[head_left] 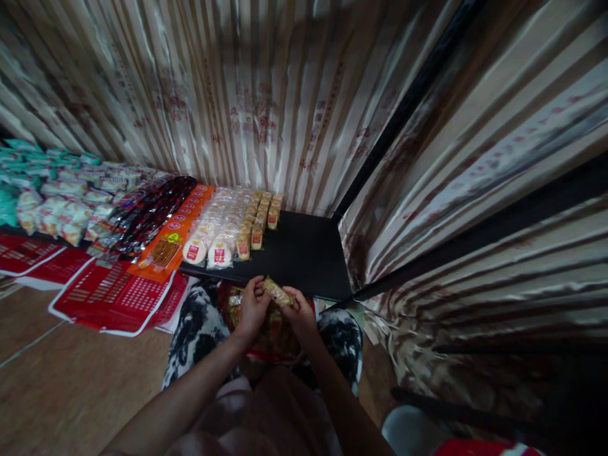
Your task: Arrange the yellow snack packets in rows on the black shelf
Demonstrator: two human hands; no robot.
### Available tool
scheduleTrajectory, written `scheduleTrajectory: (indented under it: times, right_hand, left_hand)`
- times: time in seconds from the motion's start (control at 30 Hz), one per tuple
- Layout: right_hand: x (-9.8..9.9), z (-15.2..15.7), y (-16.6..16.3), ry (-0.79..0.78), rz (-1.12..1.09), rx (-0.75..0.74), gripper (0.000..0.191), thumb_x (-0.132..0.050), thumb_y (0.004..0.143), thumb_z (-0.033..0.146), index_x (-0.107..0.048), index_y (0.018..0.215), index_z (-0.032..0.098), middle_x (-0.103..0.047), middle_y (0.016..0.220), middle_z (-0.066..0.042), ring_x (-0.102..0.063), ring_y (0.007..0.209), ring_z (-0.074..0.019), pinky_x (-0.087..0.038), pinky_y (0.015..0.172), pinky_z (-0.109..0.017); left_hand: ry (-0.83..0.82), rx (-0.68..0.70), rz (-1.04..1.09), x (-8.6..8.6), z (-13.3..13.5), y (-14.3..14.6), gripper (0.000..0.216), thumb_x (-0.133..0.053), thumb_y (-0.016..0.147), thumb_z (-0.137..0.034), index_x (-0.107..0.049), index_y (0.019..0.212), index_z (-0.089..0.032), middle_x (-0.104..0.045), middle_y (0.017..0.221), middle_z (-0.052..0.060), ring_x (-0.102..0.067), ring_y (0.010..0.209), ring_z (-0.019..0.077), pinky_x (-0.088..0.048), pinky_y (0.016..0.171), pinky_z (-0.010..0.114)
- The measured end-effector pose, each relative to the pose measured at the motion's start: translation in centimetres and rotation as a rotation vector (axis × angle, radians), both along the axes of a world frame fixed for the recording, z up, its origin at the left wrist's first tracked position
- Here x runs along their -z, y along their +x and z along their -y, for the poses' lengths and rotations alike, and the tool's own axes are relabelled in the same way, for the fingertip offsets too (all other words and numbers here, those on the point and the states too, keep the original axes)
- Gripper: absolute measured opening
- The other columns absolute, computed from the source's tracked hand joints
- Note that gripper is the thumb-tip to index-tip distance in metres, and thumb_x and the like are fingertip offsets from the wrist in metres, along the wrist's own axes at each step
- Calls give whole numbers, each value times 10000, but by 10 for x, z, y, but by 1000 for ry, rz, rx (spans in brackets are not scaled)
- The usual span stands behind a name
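Observation:
Both of my hands grip one small wrapped snack [278,292], yellowish in clear film, just in front of the black shelf's edge. My left hand [254,307] pinches its left end, and my right hand [298,309] holds its right end. Below them, between my knees, a red basket [260,356] contains more wrapped snacks, partly hidden by my hands and arms. On the black shelf [304,253] stand rows of similar small yellow packets [257,235], ahead and to the left of my hands.
Left of the yellow packets lie round white wrapped crackers [220,252], an orange bag [167,252], dark shiny packets [152,212], white packets [71,218] and teal packets [28,168]. Red baskets [111,294] sit below the shelf. Black poles [394,120] and striped sheeting [266,82] border the shelf.

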State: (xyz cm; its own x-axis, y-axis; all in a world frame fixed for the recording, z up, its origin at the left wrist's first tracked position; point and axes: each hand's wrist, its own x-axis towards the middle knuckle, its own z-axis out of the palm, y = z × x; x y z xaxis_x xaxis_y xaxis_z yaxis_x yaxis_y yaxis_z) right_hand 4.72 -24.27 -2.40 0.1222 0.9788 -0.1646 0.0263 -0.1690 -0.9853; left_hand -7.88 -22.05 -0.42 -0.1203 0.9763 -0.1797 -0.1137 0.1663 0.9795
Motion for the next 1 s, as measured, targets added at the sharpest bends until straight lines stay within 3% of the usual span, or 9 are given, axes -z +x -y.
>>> scheduleTrajectory:
  times: [0.17, 0.4, 0.7, 0.87, 1.0]
  right_hand:
    - [2, 1, 1, 101, 151, 34, 403, -523, 688, 231, -566, 1089, 224, -602, 1100, -48, -589, 957, -181, -509, 776, -277]
    - [-14, 5, 0, 228, 322, 61, 361, -508, 719, 201, -574, 1074, 212, -557, 1081, -60, -555, 998, -175, -485, 849, -284]
    - [-15, 1, 0, 252, 236, 78, 396, -510, 742, 220, -542, 1137, 224, -543, 1131, -64, -573, 962, -174, -504, 815, -297]
    - [-29, 5, -3, 375, 474, 52, 303, -483, 759, 178, -592, 1036, 230, -561, 1053, -58, -524, 1037, -190, -427, 931, -339]
    - [-34, 11, -7, 445, 611, 47, 279, -435, 796, 175, -613, 1002, 238, -518, 1095, -67, -492, 1060, -196, -405, 949, -373]
  left_hand:
    - [-39, -8, 65, 1, -4, -4, 396, -630, 630, -165, -559, 1018, -137, -628, 871, 48, -604, 756, 123, -493, 694, 245]
    - [-86, 43, 244, -9, -3, -7, 381, -606, 625, -157, -563, 1004, -146, -648, 865, 34, -605, 782, 127, -479, 720, 246]
    - [-145, 62, 259, -12, -4, -11, 359, -674, 617, -228, -577, 954, -149, -615, 898, 40, -588, 783, 119, -473, 691, 228]
    - [-161, 82, 470, -22, -3, -12, 328, -665, 678, -291, -588, 962, -147, -604, 938, 55, -589, 855, 139, -497, 748, 268]
    - [-168, 89, 501, -31, -7, -10, 392, -687, 666, -308, -582, 1006, -142, -614, 900, 47, -597, 805, 130, -484, 736, 259]
